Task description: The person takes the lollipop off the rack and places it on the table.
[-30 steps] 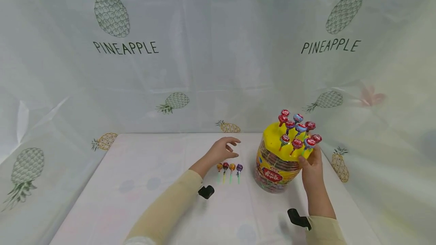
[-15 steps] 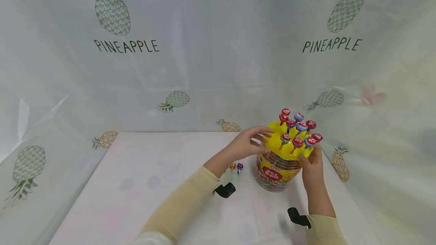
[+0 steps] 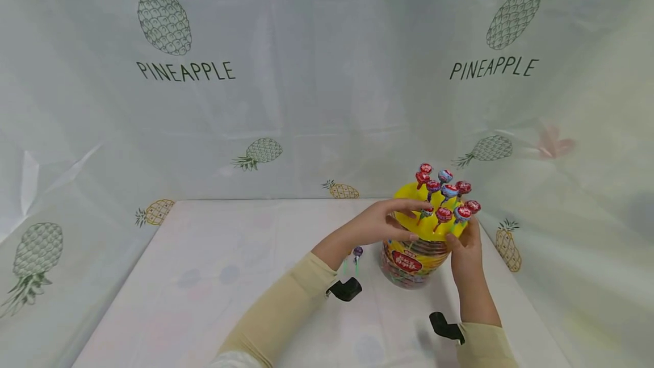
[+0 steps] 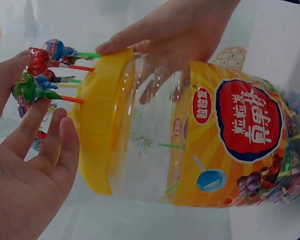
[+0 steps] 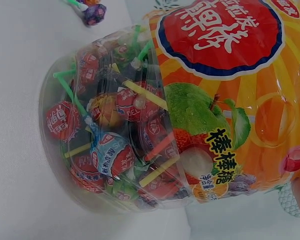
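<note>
A clear plastic candy jar [image 3: 409,263] with a yellow lid [image 3: 406,191] stands on the right of the table. Lollipops [image 3: 443,214] stick up out of the lid on coloured sticks. My right hand [image 3: 467,254] grips the lid's right side, thumb in front, as the left wrist view also shows. My left hand [image 3: 380,223] reaches over the lid's left side, fingers extended around a green lollipop [image 4: 27,89]; contact with it is not certain. Wrapped lollipops [image 5: 112,150] fill the bottom of the jar in the right wrist view.
A purple lollipop [image 3: 357,251] lies on the white tablecloth [image 3: 214,300] left of the jar; my left forearm hides others beside it. Behind the table hangs a pale curtain [image 3: 337,101] printed with pineapples.
My left hand has moved right from above the row of lollipops on the table to the lid, its fingers now by the green lollipop. My right hand stays on the jar.
</note>
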{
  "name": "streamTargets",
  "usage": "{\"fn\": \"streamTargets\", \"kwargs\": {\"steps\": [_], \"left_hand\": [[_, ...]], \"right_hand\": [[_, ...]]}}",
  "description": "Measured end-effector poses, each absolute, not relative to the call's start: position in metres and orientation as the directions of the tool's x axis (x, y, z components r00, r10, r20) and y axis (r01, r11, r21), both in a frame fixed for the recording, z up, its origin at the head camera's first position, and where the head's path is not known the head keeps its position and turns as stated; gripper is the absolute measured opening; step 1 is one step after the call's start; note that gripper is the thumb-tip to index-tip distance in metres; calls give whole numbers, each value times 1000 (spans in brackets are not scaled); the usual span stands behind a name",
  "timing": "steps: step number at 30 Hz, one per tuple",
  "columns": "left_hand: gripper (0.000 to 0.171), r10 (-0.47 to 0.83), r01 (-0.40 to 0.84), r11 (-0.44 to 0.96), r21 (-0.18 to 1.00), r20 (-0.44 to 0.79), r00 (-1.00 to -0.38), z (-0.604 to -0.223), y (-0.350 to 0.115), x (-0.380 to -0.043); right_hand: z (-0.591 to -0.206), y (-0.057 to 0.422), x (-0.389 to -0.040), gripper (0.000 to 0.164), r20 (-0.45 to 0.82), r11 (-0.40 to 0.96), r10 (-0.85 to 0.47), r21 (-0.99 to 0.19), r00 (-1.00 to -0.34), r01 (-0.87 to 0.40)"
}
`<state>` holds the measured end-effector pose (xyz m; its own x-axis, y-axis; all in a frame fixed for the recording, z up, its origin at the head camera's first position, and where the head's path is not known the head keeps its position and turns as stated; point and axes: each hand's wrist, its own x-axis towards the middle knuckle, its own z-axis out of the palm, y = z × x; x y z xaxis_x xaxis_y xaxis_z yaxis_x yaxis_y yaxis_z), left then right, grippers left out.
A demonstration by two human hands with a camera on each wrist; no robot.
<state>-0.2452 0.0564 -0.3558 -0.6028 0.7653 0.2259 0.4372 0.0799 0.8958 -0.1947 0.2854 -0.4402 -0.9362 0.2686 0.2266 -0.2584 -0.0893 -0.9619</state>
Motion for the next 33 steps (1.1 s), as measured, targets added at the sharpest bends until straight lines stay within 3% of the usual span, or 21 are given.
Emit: {"fn": "streamTargets", "kwargs": {"steps": [14, 24, 33], "left_hand": [[53, 686, 429, 130, 894, 231, -690, -347, 54, -241], [53, 606, 379, -41, 925, 324, -726, -352, 34, -243], [52, 538, 313, -67, 947, 299, -788, -369, 13, -240]], "right_hand": [[-444, 280, -195, 56, 356, -128, 232, -911, -905, -391], [-436, 287, -193, 65, 244, -23, 260, -966, -934, -259], [-424, 296, -192, 74, 291, 53, 208, -957, -934, -286]]}}
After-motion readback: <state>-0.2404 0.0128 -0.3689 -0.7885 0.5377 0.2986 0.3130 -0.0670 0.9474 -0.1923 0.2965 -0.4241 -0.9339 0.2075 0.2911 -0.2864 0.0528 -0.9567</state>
